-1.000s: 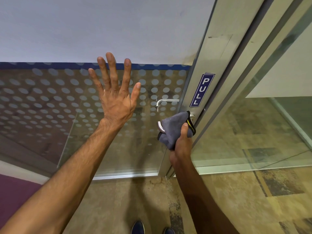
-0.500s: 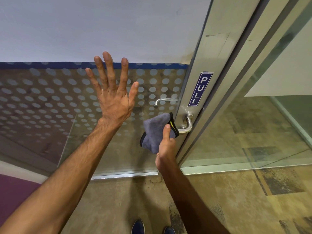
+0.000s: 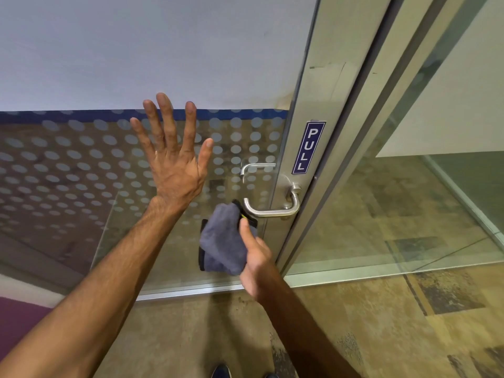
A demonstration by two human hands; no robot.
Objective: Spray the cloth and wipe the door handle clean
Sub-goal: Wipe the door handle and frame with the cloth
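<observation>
Glass fills most of the view: one door [image 3: 191, 241] with frosted dots and a metal stile, and a fixed pane [image 3: 409, 214] at 3 o'clock. Mottled tan floor [image 3: 354, 323] runs along the bottom, open on the right side. One lever handle [image 3: 272, 211] sits on the stile, its free end pointing toward 9 o'clock; a second handle [image 3: 256, 167] shows through the glass just above it. One blue PULL sign [image 3: 308, 147] is fixed above the handle at 12 o'clock.

One grey cloth [image 3: 221, 241] with a dark edge is bunched in the right hand [image 3: 256, 266], thumb pressed on top, its upper corner at the handle's free end. Most of the handle bar lies bare. The left hand [image 3: 174, 162] is spread wide, fingers up, flat against or just before the glass; I cannot tell which. Two shoe tips [image 3: 222, 372] show at 6 o'clock.
</observation>
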